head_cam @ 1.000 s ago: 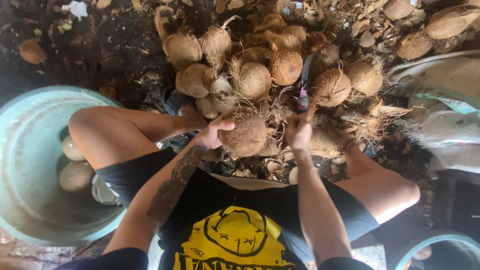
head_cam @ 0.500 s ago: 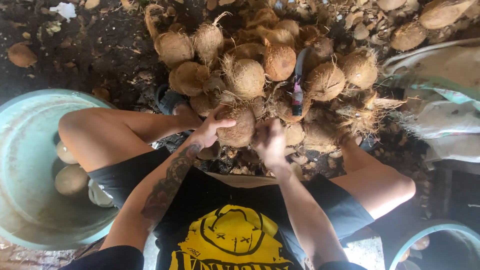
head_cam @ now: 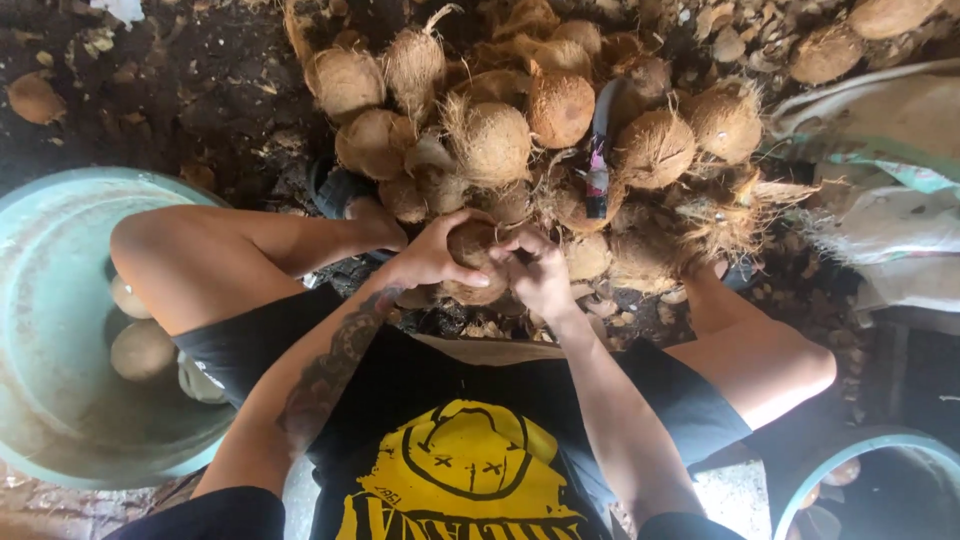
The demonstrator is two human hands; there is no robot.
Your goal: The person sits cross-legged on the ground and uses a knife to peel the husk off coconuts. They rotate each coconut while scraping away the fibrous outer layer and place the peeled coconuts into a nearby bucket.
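The person sat with knees apart, and both hands met on one brown, fibrous, husked coconut (head_cam: 470,262) held just in front of the big heap of hairy brown coconuts (head_cam: 520,140). The left hand (head_cam: 428,255) was wrapped over the near-left side of that coconut, fingers curled and pressed to the shell. The right hand (head_cam: 538,275) gripped its right side, fingers bent tight against it; whether it also held a small tool could not be told from this angle. A dark-handled knife with a pink-and-black grip (head_cam: 600,150) stood stuck among the heap, apart from both hands. Left of the heap lay a wide, round, pale green plastic basin (head_cam: 50,300), with a few pale peeled coconuts (head_cam: 143,348) in it. Right of the heap sat a crumpled white woven sack (head_cam: 880,130).
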